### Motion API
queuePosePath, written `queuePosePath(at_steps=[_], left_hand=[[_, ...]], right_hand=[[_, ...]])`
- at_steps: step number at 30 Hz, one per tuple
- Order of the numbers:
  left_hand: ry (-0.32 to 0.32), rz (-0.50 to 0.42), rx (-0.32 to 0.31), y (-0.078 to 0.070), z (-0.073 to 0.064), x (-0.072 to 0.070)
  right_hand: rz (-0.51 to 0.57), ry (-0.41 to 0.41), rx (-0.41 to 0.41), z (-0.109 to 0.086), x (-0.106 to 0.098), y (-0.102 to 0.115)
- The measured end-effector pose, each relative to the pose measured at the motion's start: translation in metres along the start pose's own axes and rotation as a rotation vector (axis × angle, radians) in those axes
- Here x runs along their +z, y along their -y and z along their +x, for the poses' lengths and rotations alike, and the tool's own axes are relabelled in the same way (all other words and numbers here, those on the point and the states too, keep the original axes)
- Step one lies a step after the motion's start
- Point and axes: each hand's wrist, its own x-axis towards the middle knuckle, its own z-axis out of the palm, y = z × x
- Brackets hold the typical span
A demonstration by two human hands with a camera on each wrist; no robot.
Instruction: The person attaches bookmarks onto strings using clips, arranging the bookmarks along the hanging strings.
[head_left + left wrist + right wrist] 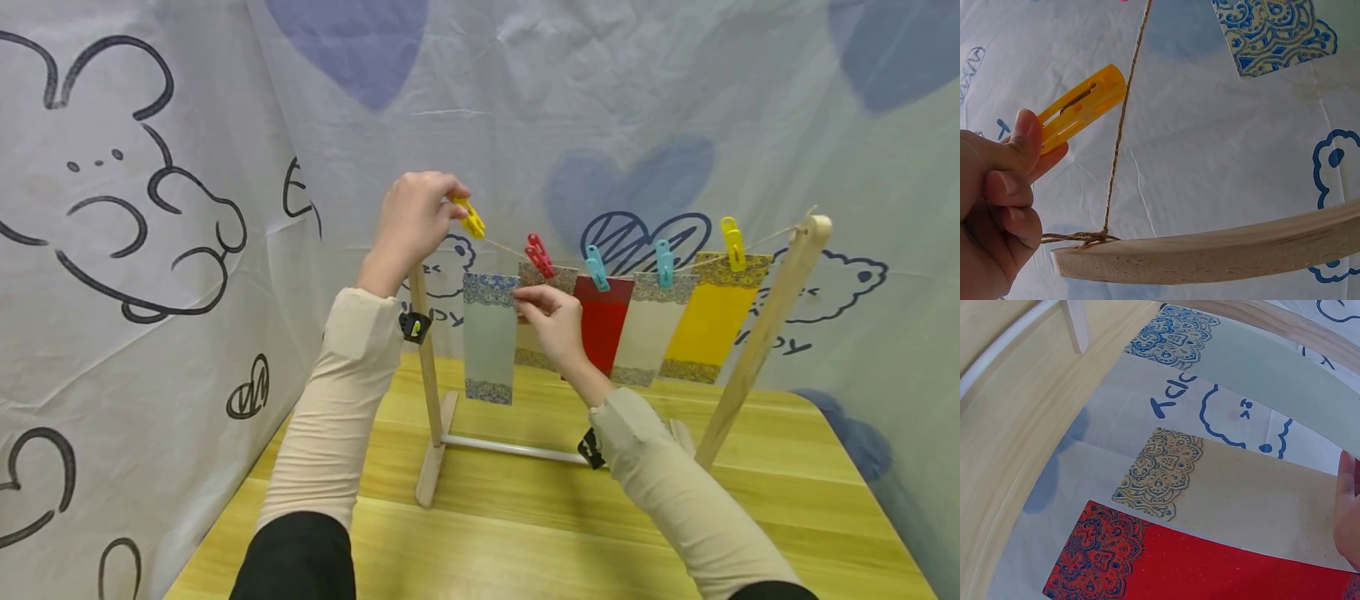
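My left hand (416, 217) pinches a yellow clothespin (471, 218) between thumb and fingers, up at the left end of a twine line (1116, 156). In the left wrist view the clothespin's nose meets the twine. With thumb and fingertips, my right hand (557, 321) holds the right edge of a pale green paper card (489, 346) near its top. That card hangs upright below the line, with blue lace-patterned bands at top and bottom. Just right of it, a beige card (1254, 487) hangs partly hidden behind the right hand, under a red clothespin (538, 257).
Farther right hang a red card (603, 312), a cream card (652, 333) and a yellow card (708, 321), with two light-blue clothespins (664, 264) and another yellow one. Wooden posts (765, 342) and a white bar (517, 448) form the rack on the wooden table (600, 533).
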Motion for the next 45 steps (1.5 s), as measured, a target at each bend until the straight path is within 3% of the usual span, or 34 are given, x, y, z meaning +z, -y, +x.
queuePosePath(at_steps=[9,21,31,45], left_hand=[[0.037,0.055,0.001,-0.002,0.005,0.001],[-0.026,0.043,0.056,-0.007,0.004,-0.003],[0.036,0.026,0.027,-0.006,0.005,0.004],[0.082,-0.043,0.005,0.003,-0.003,0.009]], right_hand=[[-0.007,0.0,0.005,-0.001,0.003,0.004],[-0.03,-0.001,0.008,-0.002,0.003,0.002],[-0.027,0.0,-0.011,0.0,0.003,-0.001],[0.011,-0.076,-0.04,0.007,0.009,0.007]])
